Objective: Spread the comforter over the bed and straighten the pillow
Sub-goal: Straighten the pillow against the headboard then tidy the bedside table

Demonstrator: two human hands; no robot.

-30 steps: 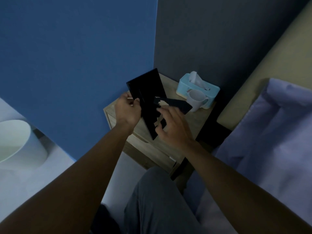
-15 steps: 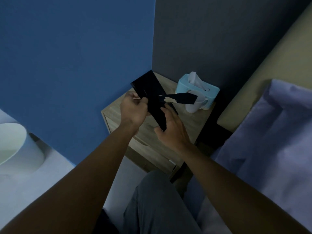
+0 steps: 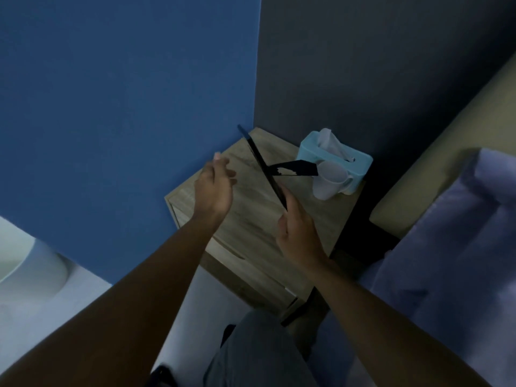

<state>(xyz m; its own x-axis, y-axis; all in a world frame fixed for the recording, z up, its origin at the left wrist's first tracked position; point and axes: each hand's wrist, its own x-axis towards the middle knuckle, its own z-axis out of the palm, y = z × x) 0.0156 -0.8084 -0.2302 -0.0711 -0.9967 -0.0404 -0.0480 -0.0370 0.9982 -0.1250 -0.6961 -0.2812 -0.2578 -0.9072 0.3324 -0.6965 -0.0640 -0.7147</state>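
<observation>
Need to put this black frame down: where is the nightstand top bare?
Bare wood: the front and left of the nightstand, from its left edge to the mug. The back right corner is crowded: tissue box and mug stand together. The left hand hovers over the left part.

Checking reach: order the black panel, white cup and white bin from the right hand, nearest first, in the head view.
1. black panel, held by the right hand.
2. white cup, beyond it on the nightstand.
3. white bin, far left on the floor.
</observation>
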